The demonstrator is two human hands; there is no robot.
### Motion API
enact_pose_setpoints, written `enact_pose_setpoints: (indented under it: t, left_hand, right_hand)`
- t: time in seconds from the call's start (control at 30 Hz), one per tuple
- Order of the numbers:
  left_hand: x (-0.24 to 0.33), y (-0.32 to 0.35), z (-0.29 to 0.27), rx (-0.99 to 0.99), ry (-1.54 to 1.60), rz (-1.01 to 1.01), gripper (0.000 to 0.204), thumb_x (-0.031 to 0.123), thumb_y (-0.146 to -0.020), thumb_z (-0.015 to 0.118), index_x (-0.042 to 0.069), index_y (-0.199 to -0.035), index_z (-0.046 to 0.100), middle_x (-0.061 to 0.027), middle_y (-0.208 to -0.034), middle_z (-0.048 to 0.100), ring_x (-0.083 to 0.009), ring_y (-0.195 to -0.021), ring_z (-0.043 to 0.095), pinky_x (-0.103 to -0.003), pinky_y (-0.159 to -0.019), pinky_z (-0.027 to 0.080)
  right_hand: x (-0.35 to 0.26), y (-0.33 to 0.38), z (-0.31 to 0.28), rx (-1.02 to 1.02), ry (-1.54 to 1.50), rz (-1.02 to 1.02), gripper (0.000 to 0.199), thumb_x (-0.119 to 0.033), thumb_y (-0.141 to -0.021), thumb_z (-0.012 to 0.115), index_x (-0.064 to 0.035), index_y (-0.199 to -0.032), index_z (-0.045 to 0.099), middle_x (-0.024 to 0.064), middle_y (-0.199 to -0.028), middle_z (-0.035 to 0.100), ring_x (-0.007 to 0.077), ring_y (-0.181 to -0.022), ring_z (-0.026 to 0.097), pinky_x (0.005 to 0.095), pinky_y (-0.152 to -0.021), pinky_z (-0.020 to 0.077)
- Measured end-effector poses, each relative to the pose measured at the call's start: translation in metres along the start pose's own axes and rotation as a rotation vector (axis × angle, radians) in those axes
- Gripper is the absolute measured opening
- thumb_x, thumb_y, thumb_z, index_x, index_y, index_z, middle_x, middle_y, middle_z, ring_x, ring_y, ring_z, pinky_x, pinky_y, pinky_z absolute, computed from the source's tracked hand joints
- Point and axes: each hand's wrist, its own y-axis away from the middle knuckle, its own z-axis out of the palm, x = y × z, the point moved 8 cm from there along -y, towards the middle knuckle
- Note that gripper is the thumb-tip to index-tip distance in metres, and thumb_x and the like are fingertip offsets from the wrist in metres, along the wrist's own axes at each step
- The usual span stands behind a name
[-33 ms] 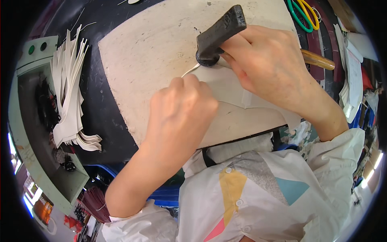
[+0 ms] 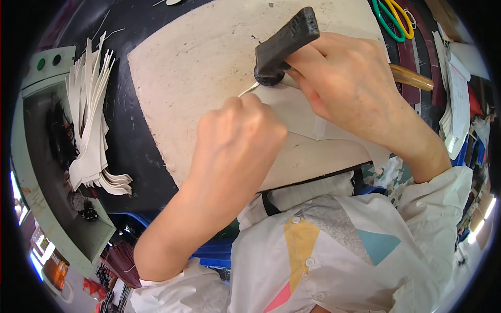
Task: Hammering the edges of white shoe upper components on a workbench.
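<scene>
My right hand (image 2: pixel 355 81) is closed round the wooden handle of a black-headed hammer (image 2: pixel 286 43), close to the head. The hammer's round face rests on the edge of a flat cream piece, probably leather (image 2: pixel 296 110), which lies on a pale, worn board (image 2: pixel 193 68). Its thin, raised edge runs from under the hammer face to my left hand (image 2: pixel 241 133). That hand is closed in a pinch on the edge; its fingertips are hidden beneath the knuckles.
A bundle of cream strips (image 2: pixel 88 120) lies on the black tabletop (image 2: pixel 141 151) at left, beside a grey-green machine casing (image 2: pixel 49 193). At the far right are green-handled (image 2: pixel 391 23) and yellow-handled scissors, dark red strips (image 2: pixel 409 57) and papers (image 2: pixel 455 104).
My left hand has shifted slightly right, toward the hammer face, so less of the thin edge shows between them. The hammer and my right hand have hardly moved.
</scene>
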Motion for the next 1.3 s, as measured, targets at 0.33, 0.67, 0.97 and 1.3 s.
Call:
enact_pose_setpoints:
  t: [0.33, 0.67, 0.97, 1.3]
  left_hand:
    - [-0.014, -0.008, 0.008, 0.087, 0.088, 0.056, 0.007, 0.0, -0.068, 0.067, 0.002, -0.075, 0.067, -0.0132, -0.073, 0.063, -0.0281, -0.071, 0.066, -0.036, -0.064, 0.053]
    - [-0.064, 0.076, 0.014, 0.129, 0.832, -0.391, 0.007, -0.003, -0.075, 0.065, 0.0, -0.08, 0.062, -0.0105, -0.075, 0.062, -0.021, -0.065, 0.062, -0.031, -0.064, 0.05]
    - [0.025, 0.165, 0.043, -0.829, 0.558, -0.183, 0.005, 0.008, -0.078, 0.074, 0.005, -0.082, 0.071, -0.0082, -0.075, 0.067, -0.0308, -0.07, 0.067, -0.038, -0.058, 0.052]
    - [-0.041, 0.032, -0.001, 0.606, 0.376, -0.28, 0.02, 0.0, -0.079, 0.077, 0.0, -0.098, 0.073, -0.0109, -0.083, 0.065, -0.0259, -0.073, 0.062, -0.034, -0.064, 0.05]
  right_hand:
    - [0.002, 0.004, -0.001, 0.001, -0.045, 0.013, 0.021, -0.002, -0.078, 0.072, -0.0093, -0.097, 0.066, 0.0078, -0.071, 0.063, 0.0292, -0.067, 0.065, 0.0409, -0.054, 0.0496]
    - [0.004, 0.005, 0.0, 0.033, -0.043, -0.004, 0.019, -0.005, -0.079, 0.074, -0.0086, -0.095, 0.065, 0.0088, -0.07, 0.063, 0.0304, -0.067, 0.065, 0.0422, -0.056, 0.0504]
    - [-0.001, 0.003, -0.002, 0.018, -0.081, -0.005, 0.027, -0.006, -0.078, 0.075, -0.0091, -0.105, 0.07, 0.009, -0.075, 0.065, 0.0311, -0.07, 0.066, 0.0418, -0.058, 0.0509]
    - [0.007, 0.007, -0.005, -0.02, -0.169, 0.051, 0.034, -0.003, -0.077, 0.076, -0.0084, -0.11, 0.072, 0.0097, -0.087, 0.071, 0.0291, -0.073, 0.068, 0.0382, -0.063, 0.0537]
